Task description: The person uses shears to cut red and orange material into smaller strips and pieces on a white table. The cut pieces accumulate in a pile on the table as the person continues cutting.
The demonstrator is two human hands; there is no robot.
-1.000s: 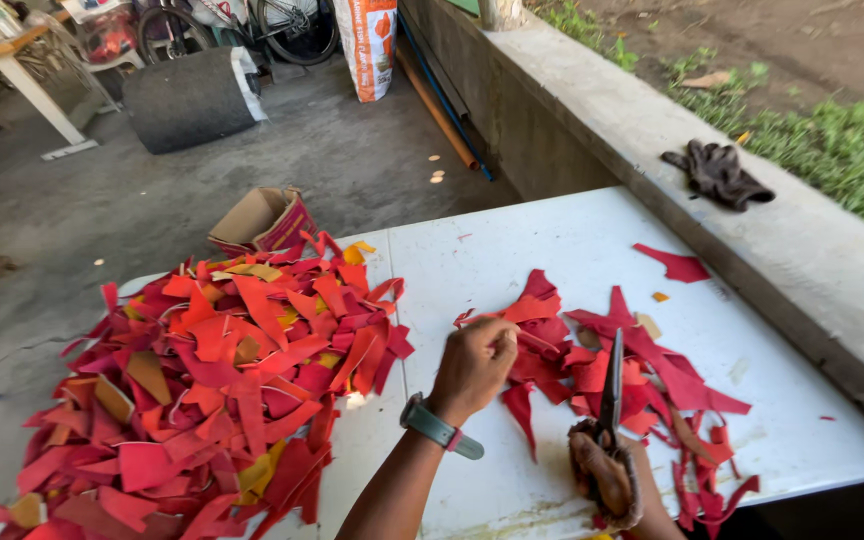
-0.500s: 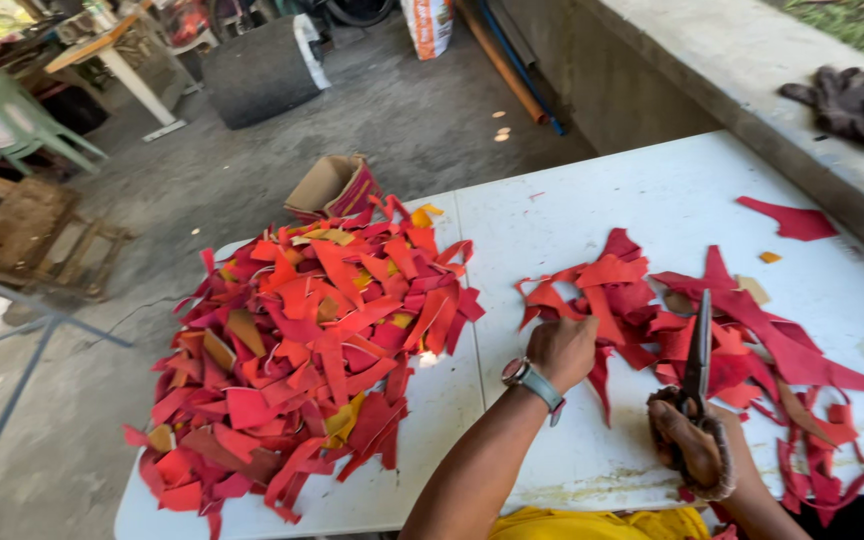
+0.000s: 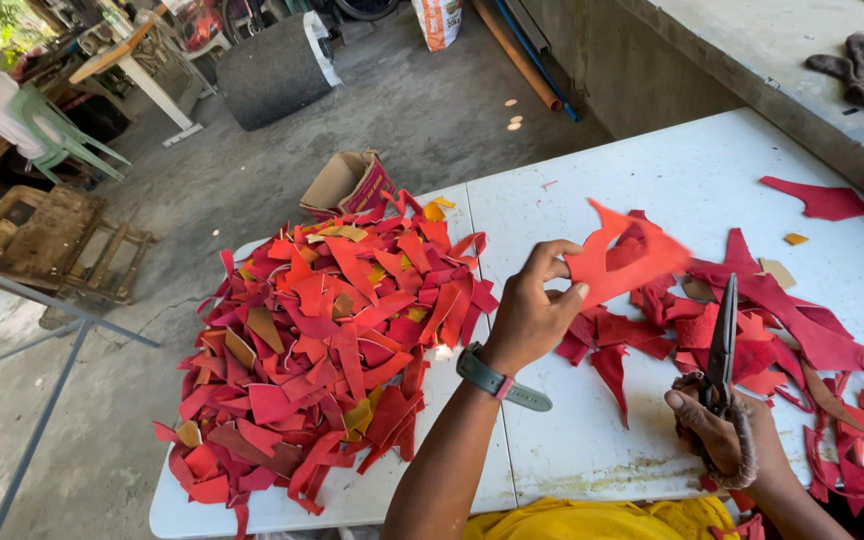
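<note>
— What is in the hands?

— A ragged, orange-red scrap of leather-like sheet (image 3: 624, 262), flat and thin with a pointed tip rising at its top edge. It is lifted clear of the white surface (image 3: 672, 175), tilted, pinched at its lower left corner by the left hand (image 3: 532, 310).

— And the other thing?

— A pair of dark metal scissors (image 3: 722, 345), long-bladed, blades closed together and pointing up and away. The right hand (image 3: 717, 435) grips the handles, which look wrapped in pale cord. The scissors stand just right of the lifted scrap, above a loose spread of red offcuts (image 3: 802, 340) lying on the surface.
</note>
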